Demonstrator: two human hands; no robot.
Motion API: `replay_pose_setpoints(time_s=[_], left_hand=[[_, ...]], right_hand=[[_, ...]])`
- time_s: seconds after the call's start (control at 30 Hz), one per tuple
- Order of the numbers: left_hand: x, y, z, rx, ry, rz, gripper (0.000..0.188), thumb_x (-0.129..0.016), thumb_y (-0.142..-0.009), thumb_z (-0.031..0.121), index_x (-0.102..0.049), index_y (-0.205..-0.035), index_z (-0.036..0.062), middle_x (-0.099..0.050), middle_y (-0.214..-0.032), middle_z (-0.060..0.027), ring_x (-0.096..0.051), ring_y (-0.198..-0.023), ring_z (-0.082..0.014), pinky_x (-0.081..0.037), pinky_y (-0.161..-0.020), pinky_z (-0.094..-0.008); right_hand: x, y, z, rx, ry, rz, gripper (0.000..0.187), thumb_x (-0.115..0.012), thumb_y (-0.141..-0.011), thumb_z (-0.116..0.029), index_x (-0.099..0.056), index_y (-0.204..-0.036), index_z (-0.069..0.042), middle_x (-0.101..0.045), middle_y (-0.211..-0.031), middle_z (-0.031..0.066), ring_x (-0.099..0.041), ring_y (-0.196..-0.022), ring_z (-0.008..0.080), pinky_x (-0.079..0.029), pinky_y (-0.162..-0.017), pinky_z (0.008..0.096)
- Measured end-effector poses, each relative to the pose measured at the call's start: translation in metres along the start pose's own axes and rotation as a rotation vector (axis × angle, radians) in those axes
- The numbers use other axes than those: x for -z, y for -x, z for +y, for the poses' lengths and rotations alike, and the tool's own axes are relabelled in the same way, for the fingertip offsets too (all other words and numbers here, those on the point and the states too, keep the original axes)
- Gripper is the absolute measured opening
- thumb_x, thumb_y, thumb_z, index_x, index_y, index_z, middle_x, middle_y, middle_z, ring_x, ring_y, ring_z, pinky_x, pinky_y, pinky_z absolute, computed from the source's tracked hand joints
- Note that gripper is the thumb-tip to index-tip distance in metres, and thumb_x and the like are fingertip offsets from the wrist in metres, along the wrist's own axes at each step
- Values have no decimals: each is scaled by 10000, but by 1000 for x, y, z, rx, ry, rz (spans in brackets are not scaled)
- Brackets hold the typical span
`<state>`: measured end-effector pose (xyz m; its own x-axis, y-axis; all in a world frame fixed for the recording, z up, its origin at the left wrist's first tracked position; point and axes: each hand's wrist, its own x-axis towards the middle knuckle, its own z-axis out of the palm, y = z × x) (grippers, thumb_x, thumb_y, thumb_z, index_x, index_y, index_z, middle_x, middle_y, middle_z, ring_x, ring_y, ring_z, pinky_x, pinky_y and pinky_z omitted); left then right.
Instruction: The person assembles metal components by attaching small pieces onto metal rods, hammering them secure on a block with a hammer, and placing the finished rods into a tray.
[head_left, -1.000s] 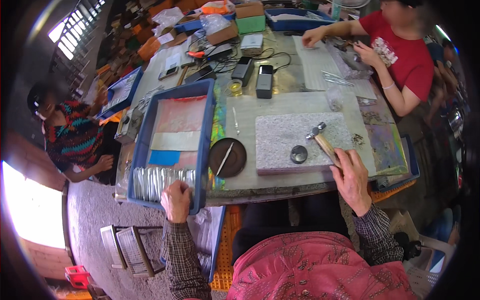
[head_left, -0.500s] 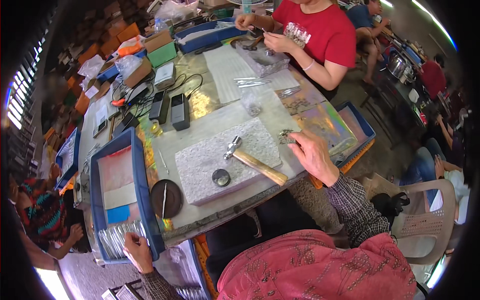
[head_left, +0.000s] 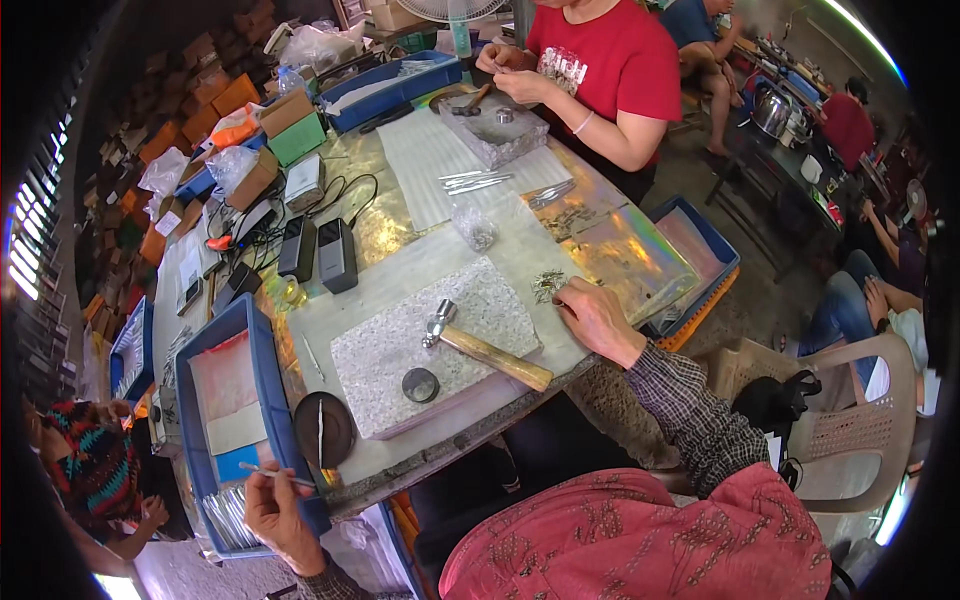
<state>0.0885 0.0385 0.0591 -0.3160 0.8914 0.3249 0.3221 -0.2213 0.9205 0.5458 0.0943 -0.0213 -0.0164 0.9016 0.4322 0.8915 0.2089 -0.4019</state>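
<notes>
My left hand (head_left: 278, 515) is closed on a thin silver metal rod (head_left: 280, 475), held above the near end of a blue tray (head_left: 262, 345). Many similar slender silver pieces (head_left: 228, 515) lie in that end. My right hand (head_left: 603, 325) rests low over the table with its fingers bent together, right beside a small pile of tiny metal parts (head_left: 548, 285); whatever is between its fingertips is too small to make out. Between my hands, a ball-peen hammer (head_left: 490, 352) with a wooden handle lies across a speckled stone block (head_left: 430, 320), beside a dark round metal piece (head_left: 420, 385).
A dark round plate (head_left: 338, 445) holding one silver piece sits beside the tray. Beyond the block are a small plastic bag (head_left: 474, 228), grey boxy devices (head_left: 337, 255) and silver pieces (head_left: 473, 182). Across the table, a person in red (head_left: 620, 80) works by another stone block (head_left: 497, 135).
My left hand has lifted a silver rod from the tray. My right hand has come down beside the small parts, its fingers drawn in. The whole view has shifted slightly.
</notes>
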Motion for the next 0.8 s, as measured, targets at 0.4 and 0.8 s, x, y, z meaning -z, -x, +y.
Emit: replay_pose_setpoints(time_s=[0.4,0.8], left_hand=[[-82,3,21,56,197,-147,53,-615,-923,0,-603,-970,-21,-668,-850,-75,-612,-639,-96,-507,-614,-226],[-113,3,6,31,173,-224,42,-639,-901,-20,-617,-937,-26,-662,-868,-48,-598,-684,-68,-489,-638,-205]], right_hand=[[-20,-13,12,191,130,-51,79,-601,-761,-49,-576,-822,-6,-559,-816,145,-611,-747,342,-494,-615,425],[-20,-22,12,280,244,-124,86,-564,-769,-88,-540,-793,-9,-538,-787,154,-596,-704,328,-464,-566,412]])
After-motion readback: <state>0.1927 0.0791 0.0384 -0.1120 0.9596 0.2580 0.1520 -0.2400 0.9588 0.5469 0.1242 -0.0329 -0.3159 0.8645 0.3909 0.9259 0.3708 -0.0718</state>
